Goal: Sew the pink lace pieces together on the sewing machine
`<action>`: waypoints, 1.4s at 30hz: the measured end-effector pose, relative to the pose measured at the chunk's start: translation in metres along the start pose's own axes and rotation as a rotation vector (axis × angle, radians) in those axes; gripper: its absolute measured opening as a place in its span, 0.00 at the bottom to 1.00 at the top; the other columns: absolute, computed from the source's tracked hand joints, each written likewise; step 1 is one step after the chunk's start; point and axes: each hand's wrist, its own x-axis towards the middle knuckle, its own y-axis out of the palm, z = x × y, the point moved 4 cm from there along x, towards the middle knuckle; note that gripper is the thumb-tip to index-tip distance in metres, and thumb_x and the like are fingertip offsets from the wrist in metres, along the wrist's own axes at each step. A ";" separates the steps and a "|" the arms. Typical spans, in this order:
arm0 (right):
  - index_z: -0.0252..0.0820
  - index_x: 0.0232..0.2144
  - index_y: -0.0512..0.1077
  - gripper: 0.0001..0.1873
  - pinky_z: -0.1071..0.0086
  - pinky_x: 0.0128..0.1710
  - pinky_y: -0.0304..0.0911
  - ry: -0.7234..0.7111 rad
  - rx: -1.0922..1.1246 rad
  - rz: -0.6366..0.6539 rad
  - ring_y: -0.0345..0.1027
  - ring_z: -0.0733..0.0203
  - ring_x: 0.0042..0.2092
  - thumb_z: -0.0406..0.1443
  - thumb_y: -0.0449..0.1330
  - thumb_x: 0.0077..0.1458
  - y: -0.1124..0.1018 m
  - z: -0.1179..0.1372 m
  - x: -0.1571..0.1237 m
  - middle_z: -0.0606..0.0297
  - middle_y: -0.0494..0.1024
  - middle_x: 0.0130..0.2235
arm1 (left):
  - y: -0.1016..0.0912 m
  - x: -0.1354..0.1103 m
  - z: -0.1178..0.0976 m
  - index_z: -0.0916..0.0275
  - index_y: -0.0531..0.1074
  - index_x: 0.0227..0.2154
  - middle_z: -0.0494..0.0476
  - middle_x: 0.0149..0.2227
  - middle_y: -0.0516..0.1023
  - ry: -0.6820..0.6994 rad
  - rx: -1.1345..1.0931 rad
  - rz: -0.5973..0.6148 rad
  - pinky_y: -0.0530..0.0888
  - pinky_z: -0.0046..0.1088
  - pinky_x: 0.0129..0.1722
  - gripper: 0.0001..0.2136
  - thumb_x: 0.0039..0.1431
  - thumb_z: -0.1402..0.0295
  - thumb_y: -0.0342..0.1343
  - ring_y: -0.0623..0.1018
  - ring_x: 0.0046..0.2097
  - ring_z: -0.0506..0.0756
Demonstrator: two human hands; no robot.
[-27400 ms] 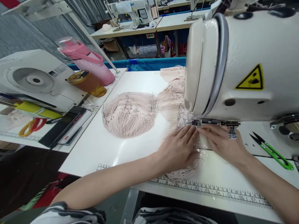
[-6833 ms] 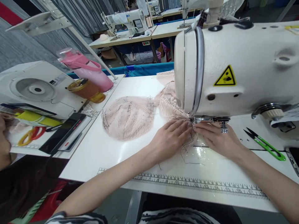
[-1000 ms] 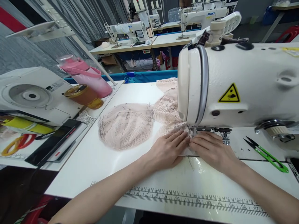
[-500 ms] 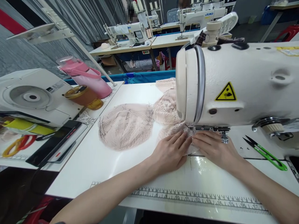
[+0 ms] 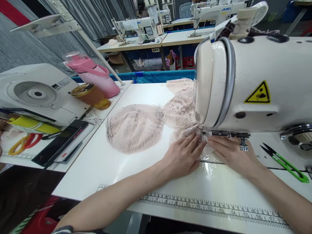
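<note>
- Fingers (image 5: 193, 143) of the left hand (image 5: 181, 158): stretched out flat, neither clenched nor gripping. They press the pale pink lace (image 5: 134, 128) onto the table (image 5: 107, 169) just in front of the metal presser foot (image 5: 207, 133).
- Fingers (image 5: 215, 142) of the right hand (image 5: 231, 154): also extended, palm down, tips resting on the lace edge close beside the left fingertips. The two hands almost meet below the machine head.
- Lace: thin openwork with fringe-like ribs and scalloped motifs. One rounded, dome-shaped piece lies spread to the left of the hands. A joined strip runs back behind the sewing machine (image 5: 255, 65). Dark loose threads trail along the seams.
- Sewing machine: glossy cream body with a rounded end cover edged by a grey band, bearing a yellow triangular warning label (image 5: 259, 93).
- Table: smooth, shiny white top, with a printed ruler (image 5: 207, 208) along the near edge.
- Thread snips (image 5: 285, 163): green handle and dark pointed blades, lying flat to the right, apart from the right hand.
- Far left: a pink bottle (image 5: 94, 76) with a loop handle, an amber cup (image 5: 90, 94) just beside it, and a flat black device (image 5: 64, 138) nearer the viewer.
</note>
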 end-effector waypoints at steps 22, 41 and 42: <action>0.41 0.41 0.73 0.12 0.68 0.43 0.62 -0.060 0.021 -0.003 0.70 0.65 0.43 0.26 0.54 0.57 0.009 0.007 -0.005 0.67 0.78 0.44 | 0.000 0.000 0.020 0.71 0.66 0.55 0.63 0.56 0.70 0.121 -0.115 -0.067 0.68 0.35 0.59 0.17 0.66 0.73 0.42 0.68 0.59 0.56; 0.44 0.31 0.70 0.05 0.59 0.57 0.60 -0.112 0.492 0.025 0.69 0.66 0.40 0.29 0.57 0.56 -0.003 0.018 0.000 0.72 0.77 0.32 | -0.019 -0.006 0.014 0.60 0.67 0.27 0.47 0.30 0.74 0.074 -0.248 -0.208 0.62 0.35 0.50 0.05 0.58 0.72 0.50 0.69 0.33 0.49; 0.45 0.32 0.70 0.05 0.60 0.57 0.59 -0.126 0.498 0.022 0.69 0.67 0.39 0.30 0.58 0.55 -0.003 0.019 0.000 0.73 0.76 0.32 | -0.019 -0.006 0.014 0.60 0.68 0.27 0.47 0.29 0.74 0.088 -0.240 -0.221 0.62 0.34 0.49 0.06 0.59 0.71 0.49 0.69 0.32 0.49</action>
